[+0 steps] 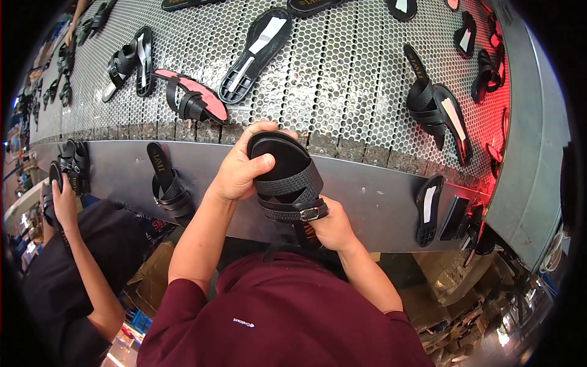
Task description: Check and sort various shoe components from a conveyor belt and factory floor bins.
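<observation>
A black slide sandal (287,177) with woven-texture straps and a silver buckle is held up between both hands in front of my body. Its toe end points away from me. My left hand (244,162) grips the toe, the thumb pressing on the footbed and the fingers around the far edge. At the sandal's right side, by the buckle, my right hand (333,226) holds it from beneath; most of those fingers are hidden. Just beyond the toe, a sandal upper with a pink underside (192,98) lies on the metal conveyor (354,79).
Loose black soles with white strips, such as one sole (257,55), and more uppers lie across the perforated conveyor. Along the metal ledge (367,208) rest a sandal (166,180) and a sole (429,211). A grey machine housing (520,147) glows red at right. At left, a co-worker's hand (63,199) holds a sandal.
</observation>
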`<action>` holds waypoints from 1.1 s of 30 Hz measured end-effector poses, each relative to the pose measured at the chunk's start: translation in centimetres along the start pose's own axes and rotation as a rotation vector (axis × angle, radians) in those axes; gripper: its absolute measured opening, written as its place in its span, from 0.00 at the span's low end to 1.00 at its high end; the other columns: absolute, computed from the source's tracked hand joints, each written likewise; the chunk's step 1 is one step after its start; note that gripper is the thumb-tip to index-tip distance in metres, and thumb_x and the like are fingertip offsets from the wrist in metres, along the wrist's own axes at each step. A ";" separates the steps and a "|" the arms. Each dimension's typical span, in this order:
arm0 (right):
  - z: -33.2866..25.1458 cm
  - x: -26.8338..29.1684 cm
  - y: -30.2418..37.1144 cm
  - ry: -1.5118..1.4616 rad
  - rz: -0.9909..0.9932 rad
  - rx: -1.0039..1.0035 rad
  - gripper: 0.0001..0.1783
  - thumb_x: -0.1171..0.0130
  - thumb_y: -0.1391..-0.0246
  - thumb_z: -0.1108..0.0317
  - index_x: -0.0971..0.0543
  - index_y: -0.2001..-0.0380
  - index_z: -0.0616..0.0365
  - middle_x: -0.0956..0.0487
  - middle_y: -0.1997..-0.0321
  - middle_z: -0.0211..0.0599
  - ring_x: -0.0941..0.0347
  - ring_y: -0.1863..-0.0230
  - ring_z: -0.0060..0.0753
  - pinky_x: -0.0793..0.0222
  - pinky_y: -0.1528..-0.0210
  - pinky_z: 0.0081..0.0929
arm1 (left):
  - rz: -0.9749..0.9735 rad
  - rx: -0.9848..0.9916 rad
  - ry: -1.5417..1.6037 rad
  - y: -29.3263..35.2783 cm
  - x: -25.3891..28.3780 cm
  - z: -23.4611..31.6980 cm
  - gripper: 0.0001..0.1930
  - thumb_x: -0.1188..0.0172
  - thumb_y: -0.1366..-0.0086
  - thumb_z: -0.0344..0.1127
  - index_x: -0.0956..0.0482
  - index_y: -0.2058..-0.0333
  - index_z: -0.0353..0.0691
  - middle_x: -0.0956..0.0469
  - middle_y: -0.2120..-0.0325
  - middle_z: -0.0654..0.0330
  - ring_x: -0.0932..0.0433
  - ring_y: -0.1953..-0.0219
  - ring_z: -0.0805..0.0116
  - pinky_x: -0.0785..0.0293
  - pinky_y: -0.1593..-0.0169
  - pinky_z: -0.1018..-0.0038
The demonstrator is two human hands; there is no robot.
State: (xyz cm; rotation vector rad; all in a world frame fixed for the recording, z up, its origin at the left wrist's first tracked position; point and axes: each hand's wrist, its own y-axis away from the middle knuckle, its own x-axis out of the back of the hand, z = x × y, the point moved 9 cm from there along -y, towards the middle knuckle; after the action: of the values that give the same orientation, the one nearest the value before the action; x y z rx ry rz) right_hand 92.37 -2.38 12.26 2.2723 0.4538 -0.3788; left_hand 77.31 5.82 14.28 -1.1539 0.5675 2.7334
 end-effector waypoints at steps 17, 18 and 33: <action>-0.2 2.0 0.4 0.070 0.021 0.025 0.02 0.43 0.43 0.73 0.25 0.69 0.59 0.27 0.78 0.24 0.34 0.79 0.14 0.41 0.79 0.18 | 0.042 0.057 0.000 0.0 -1.2 -1.5 0.24 0.41 0.40 0.28 0.35 0.45 0.45 0.29 0.47 0.46 0.26 0.47 0.53 0.29 0.44 0.58; -0.2 2.1 0.4 0.070 0.021 0.024 0.02 0.43 0.43 0.73 0.25 0.69 0.59 0.27 0.78 0.24 0.34 0.79 0.14 0.41 0.79 0.18 | 0.052 0.057 -0.002 0.0 -1.2 -1.5 0.23 0.42 0.40 0.27 0.35 0.45 0.45 0.29 0.48 0.47 0.26 0.48 0.54 0.29 0.45 0.59; -0.9 3.0 0.9 0.197 0.012 -0.048 0.02 0.42 0.48 0.76 0.25 0.70 0.60 0.25 0.75 0.23 0.32 0.73 0.14 0.35 0.72 0.20 | 0.209 0.187 -0.639 0.4 -2.7 0.9 0.15 0.38 0.43 0.28 0.24 0.57 0.30 0.21 0.65 0.59 0.23 0.62 0.74 0.26 0.55 0.74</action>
State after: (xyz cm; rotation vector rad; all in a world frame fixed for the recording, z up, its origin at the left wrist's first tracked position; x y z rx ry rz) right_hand 95.62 -1.68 12.23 2.2738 0.5425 -0.1368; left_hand 78.51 5.88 16.86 -0.1534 0.8456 2.9005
